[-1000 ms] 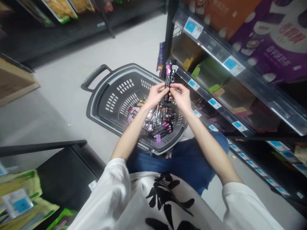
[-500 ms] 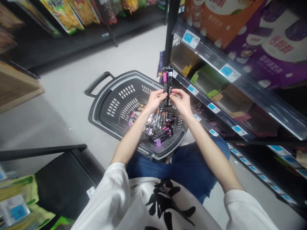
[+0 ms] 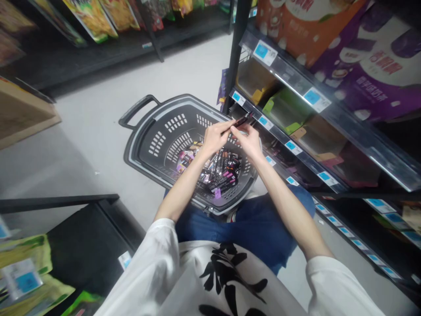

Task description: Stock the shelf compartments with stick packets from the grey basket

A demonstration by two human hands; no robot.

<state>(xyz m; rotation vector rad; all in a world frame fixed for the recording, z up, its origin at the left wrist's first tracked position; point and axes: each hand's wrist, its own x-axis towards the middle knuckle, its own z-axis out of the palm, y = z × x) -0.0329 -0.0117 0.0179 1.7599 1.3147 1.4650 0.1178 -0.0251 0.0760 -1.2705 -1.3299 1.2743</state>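
Observation:
Slim black stick packets (image 3: pixel 242 120) are pinched between my two hands, above the right side of a dark grey shopping basket (image 3: pixel 144 149). My left hand (image 3: pixel 216 135) grips their near end, fingers closed. My right hand (image 3: pixel 249 139) has its fingertips closed around them from the other side. They lie tilted and nearly edge-on, so how many there are cannot be told. Inside the basket is a loose pile of similar packets (image 3: pixel 225 180), black with pink and purple parts, among silvery and orange ones.
To my right stands a shelf rack (image 3: pixel 286 83) with price tags, coloured boxes and large orange and purple bags (image 3: pixel 365 66). More shelving with snack bags (image 3: pixel 90 19) runs along the back. A cardboard box (image 3: pixel 26 112) stands at left, and a black shelf (image 3: pixel 88 239) is at lower left.
The stick packets have turned from upright, with their pink-labelled faces showing, to tilted and nearly edge-on. Both hands stay together over the basket and keep hold of them.

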